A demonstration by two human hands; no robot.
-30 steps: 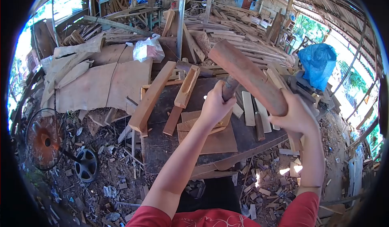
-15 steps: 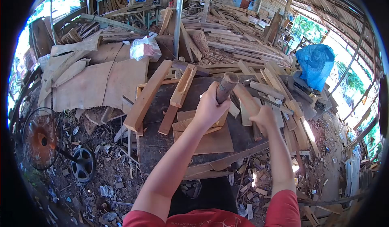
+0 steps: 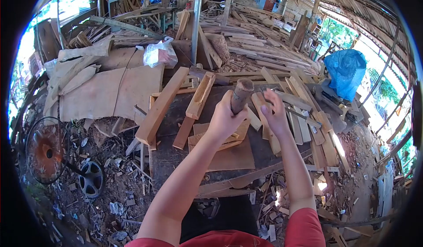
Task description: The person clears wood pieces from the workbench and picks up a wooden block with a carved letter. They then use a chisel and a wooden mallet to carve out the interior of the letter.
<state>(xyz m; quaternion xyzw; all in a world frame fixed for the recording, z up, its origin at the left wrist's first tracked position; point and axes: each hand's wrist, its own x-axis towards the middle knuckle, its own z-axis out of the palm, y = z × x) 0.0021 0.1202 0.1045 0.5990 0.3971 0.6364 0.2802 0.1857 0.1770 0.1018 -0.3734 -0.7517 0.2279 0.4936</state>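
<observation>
My left hand (image 3: 225, 118) is closed around a short round wooden club (image 3: 241, 96), its blunt end pointing up and away from me. Just to the right, my right hand (image 3: 275, 114) is raised with fingers apart and nothing in it. Behind and below it a brown wooden strip (image 3: 273, 142) lies on the dark workbench (image 3: 176, 165). Under my left hand are a flat board (image 3: 233, 159) and a smaller wood block (image 3: 207, 136) on top of it. Farther left rests a hollowed wooden piece (image 3: 200, 97), beside a thick squared beam (image 3: 163, 108).
Several loose strips (image 3: 324, 145) crowd the bench's right side. A blue plastic bag (image 3: 346, 72) hangs beyond them. At the left are a white plastic bag (image 3: 159, 55), a wide plank (image 3: 110, 92) and a fan (image 3: 47, 152). A metal post (image 3: 196, 26) rises behind the bench; scraps litter the ground.
My right hand has let go of the wooden strip, which now lies on the bench. It has moved up and left toward the club, fingers opening. My left hand keeps hold of the club.
</observation>
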